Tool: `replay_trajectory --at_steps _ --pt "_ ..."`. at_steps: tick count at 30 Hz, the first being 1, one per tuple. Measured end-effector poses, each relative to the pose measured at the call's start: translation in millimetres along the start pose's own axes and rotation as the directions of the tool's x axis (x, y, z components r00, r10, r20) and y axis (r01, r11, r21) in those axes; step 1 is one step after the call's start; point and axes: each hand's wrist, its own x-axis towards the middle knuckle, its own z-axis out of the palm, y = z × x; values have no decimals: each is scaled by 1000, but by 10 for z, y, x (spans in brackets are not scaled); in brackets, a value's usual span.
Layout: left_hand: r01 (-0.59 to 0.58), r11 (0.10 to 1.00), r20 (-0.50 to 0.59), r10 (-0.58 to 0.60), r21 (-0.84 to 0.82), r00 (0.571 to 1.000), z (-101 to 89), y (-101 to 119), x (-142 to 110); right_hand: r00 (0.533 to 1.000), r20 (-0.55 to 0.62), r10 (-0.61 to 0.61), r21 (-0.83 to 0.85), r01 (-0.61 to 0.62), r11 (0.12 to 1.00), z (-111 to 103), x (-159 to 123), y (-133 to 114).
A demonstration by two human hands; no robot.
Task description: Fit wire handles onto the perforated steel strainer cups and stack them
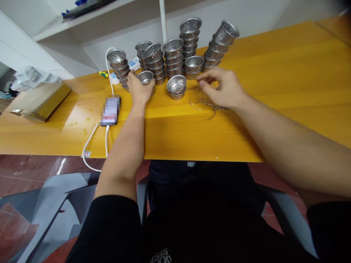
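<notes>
Metal cups [145, 76] fill the left hand's [139, 91] part-open grip, likely for steadiness; the right hand [228, 87], half-curled near wires [216, 107], hides any hold.

Tall silver round metal cup stacks [174, 60] at back of yellow wooden tbl [192, 135], white flat-board shelf [82, 19] behind. Short silver round metal cup stack [176, 89] in front, thin tangled metal wires [212, 106] to its R; dark-edged rectangular phone [110, 111] L, brown cardboard box [52, 104] far L.
</notes>
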Motion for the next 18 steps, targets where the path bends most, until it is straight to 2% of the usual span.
replay_trajectory --at_steps 4,7,10,18 --pt "65 997 16 -65 -31 998 61 -77 14 1000 -3 -5 21 5 1000 6 -3 5" --pt "98 978 48 -90 -183 995 131 -148 15 1000 -6 -5 31 5 999 11 -5 6" --pt "73 958 64 -57 -279 996 194 -226 31 1000 2 13 48 -13 999 11 -8 3" --pt "21 940 83 8 -340 997 245 -369 86 994 45 95 19 -96 995 -7 -6 -31"
